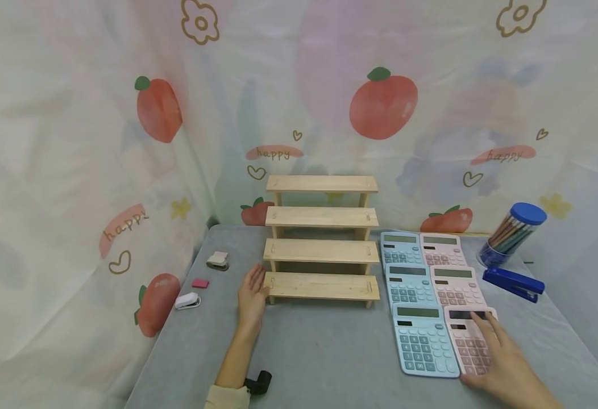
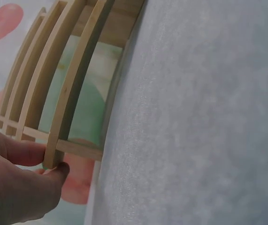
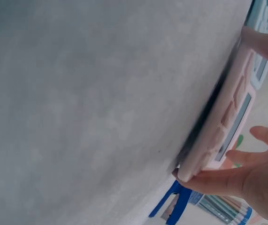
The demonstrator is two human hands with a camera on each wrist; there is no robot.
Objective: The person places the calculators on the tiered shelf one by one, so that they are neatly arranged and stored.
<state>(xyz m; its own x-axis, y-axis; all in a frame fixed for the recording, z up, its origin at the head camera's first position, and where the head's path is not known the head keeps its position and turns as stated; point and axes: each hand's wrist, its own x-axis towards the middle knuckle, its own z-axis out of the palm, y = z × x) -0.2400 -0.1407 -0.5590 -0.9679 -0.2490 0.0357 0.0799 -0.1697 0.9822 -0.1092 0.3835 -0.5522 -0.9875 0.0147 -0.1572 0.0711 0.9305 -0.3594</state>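
Note:
A four-tier wooden step shelf [image 1: 322, 285] stands at the middle of the table. My left hand [image 1: 252, 296] is at the left end of its lowest board; in the left wrist view, thumb and fingers pinch that board end [image 2: 54, 152]. On the right, my right hand [image 1: 506, 363] holds the nearest pink calculator [image 1: 470, 347] by its sides. The right wrist view shows the thumb [image 3: 263, 44] on one side of this calculator and a finger at the opposite corner. Two more pink calculators [image 1: 457, 284] lie behind it, with a column of blue calculators [image 1: 424, 352] alongside.
A blue stapler [image 1: 514, 283] and a blue-lidded jar of pencils [image 1: 511, 233] are at the right. Toward the left edge sit a grey-white small item [image 1: 218, 261], a pink eraser-like block [image 1: 200, 283] and a white mini stapler [image 1: 187, 301]. A printed curtain [image 1: 299, 85] hangs behind.

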